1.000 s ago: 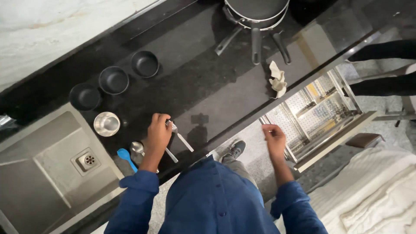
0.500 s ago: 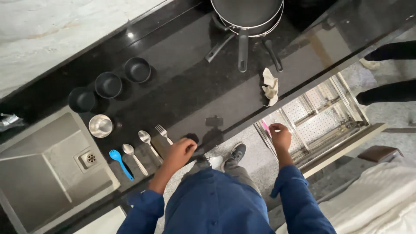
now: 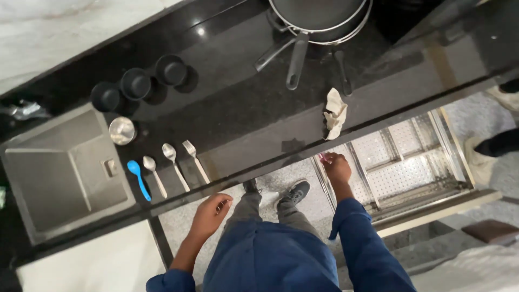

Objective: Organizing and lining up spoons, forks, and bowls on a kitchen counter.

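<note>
On the black counter [image 3: 243,119] lie a blue spoon [image 3: 138,179], two steel spoons [image 3: 154,175] [image 3: 176,165] and a fork [image 3: 195,160], side by side near the front edge. My left hand [image 3: 211,213] hangs below that edge, fingers loosely curled and holding nothing, closest to the fork. My right hand [image 3: 336,168] is at the left front corner of the open wire drawer [image 3: 411,162]. Its fingers are closed around a small pink-tipped item [image 3: 324,157], most of which is hidden.
A steel sink [image 3: 54,173] is at the left, with a steel cup [image 3: 122,130] and three black bowls [image 3: 135,84] behind the cutlery. Stacked pans [image 3: 319,16] and a crumpled cloth [image 3: 335,112] are further right. Another person's feet [image 3: 500,143] stand beyond the drawer.
My left hand let go of the fork on the counter and dropped below the edge. My right hand moved to the drawer's left corner and stayed there.
</note>
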